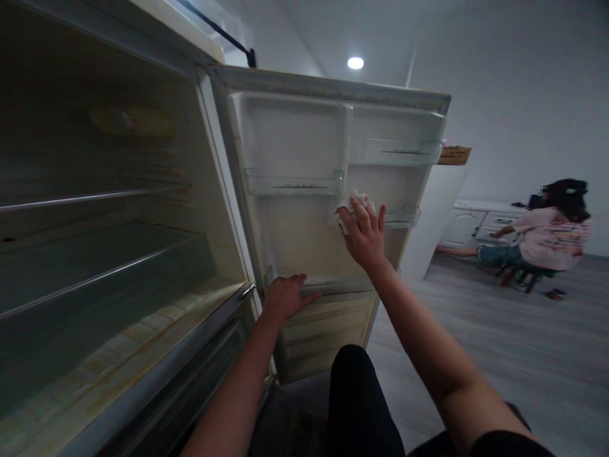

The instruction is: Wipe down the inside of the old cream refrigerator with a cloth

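Observation:
An empty fridge stands open, its door (304, 241) swung out in front of me. My right hand (365, 233) presses a crumpled white cloth (351, 208) against the door's inner panel, below the upper door shelves (292, 181); the fingers lie spread over the cloth. My left hand (285, 295) rests on the rim of the lower door shelf (333, 285), its fingers curled over the edge and the thumb out.
The fridge interior (109, 254) with wire shelves fills the left. A person in a pink top (547, 238) sits on a low stool at the right by white drawers (480, 222). Grey wood floor (499, 343) spreads to the right. My dark-clad knee (356, 400) is below.

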Available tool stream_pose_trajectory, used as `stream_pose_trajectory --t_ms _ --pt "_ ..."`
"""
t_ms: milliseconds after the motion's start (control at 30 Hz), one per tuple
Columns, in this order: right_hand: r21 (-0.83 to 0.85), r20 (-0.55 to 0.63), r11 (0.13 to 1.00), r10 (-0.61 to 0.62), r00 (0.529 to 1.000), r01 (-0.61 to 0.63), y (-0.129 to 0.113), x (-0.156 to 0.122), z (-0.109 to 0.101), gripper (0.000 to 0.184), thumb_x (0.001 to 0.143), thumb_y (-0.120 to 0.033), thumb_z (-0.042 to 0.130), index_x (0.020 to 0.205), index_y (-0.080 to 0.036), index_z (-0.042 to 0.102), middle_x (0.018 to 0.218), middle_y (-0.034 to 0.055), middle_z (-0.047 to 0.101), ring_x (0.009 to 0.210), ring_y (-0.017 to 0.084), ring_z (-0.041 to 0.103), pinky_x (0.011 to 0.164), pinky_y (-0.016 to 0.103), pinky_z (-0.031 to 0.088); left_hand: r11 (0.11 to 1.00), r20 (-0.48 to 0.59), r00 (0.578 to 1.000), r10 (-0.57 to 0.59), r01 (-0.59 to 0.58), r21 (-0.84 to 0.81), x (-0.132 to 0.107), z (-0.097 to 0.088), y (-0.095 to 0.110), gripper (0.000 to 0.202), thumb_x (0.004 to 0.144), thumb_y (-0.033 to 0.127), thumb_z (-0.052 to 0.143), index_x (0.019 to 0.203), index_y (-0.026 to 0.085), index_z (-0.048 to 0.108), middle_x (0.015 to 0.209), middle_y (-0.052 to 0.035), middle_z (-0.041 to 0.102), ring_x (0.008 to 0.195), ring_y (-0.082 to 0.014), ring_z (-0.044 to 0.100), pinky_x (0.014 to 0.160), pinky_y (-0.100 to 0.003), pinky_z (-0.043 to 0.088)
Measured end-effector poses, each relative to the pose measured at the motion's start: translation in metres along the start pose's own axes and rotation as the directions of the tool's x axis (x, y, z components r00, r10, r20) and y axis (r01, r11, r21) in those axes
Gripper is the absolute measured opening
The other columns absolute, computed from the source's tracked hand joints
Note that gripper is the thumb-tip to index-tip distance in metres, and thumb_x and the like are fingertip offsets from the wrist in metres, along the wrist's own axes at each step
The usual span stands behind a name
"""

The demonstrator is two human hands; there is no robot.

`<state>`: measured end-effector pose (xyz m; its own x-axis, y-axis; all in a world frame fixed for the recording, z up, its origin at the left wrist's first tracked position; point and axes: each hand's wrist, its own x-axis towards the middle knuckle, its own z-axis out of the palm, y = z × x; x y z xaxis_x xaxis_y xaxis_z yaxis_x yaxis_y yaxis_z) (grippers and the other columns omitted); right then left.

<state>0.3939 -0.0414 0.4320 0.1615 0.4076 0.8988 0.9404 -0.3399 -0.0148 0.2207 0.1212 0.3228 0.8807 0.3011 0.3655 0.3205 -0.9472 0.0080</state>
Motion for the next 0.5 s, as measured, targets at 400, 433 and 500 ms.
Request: stream_pose_trajectory --t_ms 400,433,500 --pt "0.45 -0.609 0.723 0.678 0.412 -0.524 0.059 -0.027 0.036 0.079 0.103 -0.061 0.032 0.162 -0.007 0.032 0.157 0.0304 0.04 0.153 0.029 0.041 0.123 0.059 0.034 1.0 -0.016 1.0 -0.002 0.002 -0.001 0.003 0.0 0.005 0.063 0.094 0.076 0.051 0.115 0.021 0.07 0.113 -0.0134 0.079 0.099 -0.0356 0.075 0.087 -0.045 0.055" --pt "0.486 -0.58 0.689 0.714 0.391 -0.538 0.054 -0.026 0.042 0.08 0.103 -0.063 0.029 0.162 -0.008 0.033 0.152 0.0295 0.046 0.147 0.028 0.05 0.119 0.056 0.042 1.0 -0.019 1.0 -0.008 0.008 -0.006 0.003 0.001 0.005 0.063 0.093 0.077 0.051 0.115 0.021 0.07 0.113 -0.0137 0.079 0.098 -0.0359 0.075 0.087 -0.046 0.055" --pt "0.575 -0.473 0.634 0.773 0.422 -0.517 0.04 -0.023 0.053 0.079 0.103 -0.065 0.025 0.16 -0.012 0.037 0.142 0.0251 0.058 0.132 0.025 0.064 0.106 0.049 0.055 1.0 -0.02 1.0 -0.015 0.014 -0.004 0.003 0.002 0.004 0.064 0.092 0.077 0.052 0.116 0.021 0.07 0.112 -0.0136 0.079 0.099 -0.0365 0.075 0.088 -0.046 0.054"
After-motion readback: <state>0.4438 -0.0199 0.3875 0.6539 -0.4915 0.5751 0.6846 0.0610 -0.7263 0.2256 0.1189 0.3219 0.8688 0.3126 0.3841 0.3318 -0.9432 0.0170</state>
